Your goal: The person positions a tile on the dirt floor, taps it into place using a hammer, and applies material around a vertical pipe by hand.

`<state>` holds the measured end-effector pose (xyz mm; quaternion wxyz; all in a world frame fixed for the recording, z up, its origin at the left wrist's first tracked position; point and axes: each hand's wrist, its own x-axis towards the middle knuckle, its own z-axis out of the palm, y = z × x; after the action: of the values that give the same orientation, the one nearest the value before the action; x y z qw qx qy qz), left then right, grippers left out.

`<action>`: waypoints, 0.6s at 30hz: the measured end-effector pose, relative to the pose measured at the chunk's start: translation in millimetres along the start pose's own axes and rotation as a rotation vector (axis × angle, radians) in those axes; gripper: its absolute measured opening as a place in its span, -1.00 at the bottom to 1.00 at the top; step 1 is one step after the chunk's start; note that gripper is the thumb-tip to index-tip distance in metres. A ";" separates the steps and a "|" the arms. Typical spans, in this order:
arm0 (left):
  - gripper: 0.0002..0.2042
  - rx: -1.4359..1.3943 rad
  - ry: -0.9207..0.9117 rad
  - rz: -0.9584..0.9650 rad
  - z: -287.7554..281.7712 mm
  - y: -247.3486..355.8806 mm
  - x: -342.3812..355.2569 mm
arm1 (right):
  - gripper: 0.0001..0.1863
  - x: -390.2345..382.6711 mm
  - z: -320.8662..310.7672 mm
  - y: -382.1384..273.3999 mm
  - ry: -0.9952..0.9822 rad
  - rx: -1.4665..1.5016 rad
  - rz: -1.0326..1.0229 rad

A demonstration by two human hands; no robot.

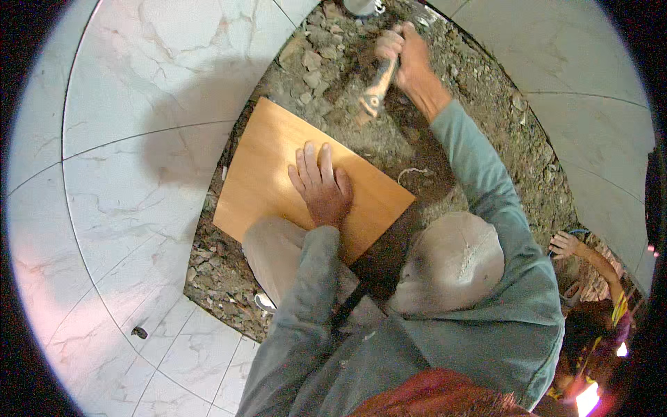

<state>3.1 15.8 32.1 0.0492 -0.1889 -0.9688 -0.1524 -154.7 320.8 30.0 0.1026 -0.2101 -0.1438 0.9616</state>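
Note:
My left hand (322, 184) lies flat, fingers spread, on a square light-brown board (267, 156) with a wood-grain look. The board rests tilted across broken ground and beside my knee. Farther out and to the right, my right hand (404, 52) is closed round a short hand tool (378, 90). It has a dark grip and a pale orange end with a round spot, pointing down toward the rubble. Its working tip is blurred, so its exact kind is unclear. Loose soil and stone chips (316, 66) lie around the tool.
Pale marbled floor tiles (132, 90) border the dug-out strip on both sides. A light round object (361, 7) stands at the far edge. Another person's hand (566, 244) is at the right. A small dark lump (140, 333) lies on the left tiles.

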 end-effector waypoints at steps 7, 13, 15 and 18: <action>-0.50 0.036 0.006 0.018 0.1 1.0 0.0 | -0.76 1.3 8.7 -11.9 0.167 -0.054 -0.004; -0.49 0.004 0.048 0.047 0.1 2.4 0.2 | -0.72 0.1 4.9 -20.9 0.115 -0.241 0.054; -0.48 0.000 0.041 0.044 -0.6 3.5 -0.3 | -0.72 -2.4 6.4 -17.8 0.020 0.035 0.034; -0.47 0.013 -0.004 0.024 -0.5 5.0 3.1 | -0.70 -3.4 11.2 -12.4 -0.053 -0.236 0.191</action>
<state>2.1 21.1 34.4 0.0503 -0.2004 -0.9676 -0.1450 -154.8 329.0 45.1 -0.0187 -0.2081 -0.2377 0.9486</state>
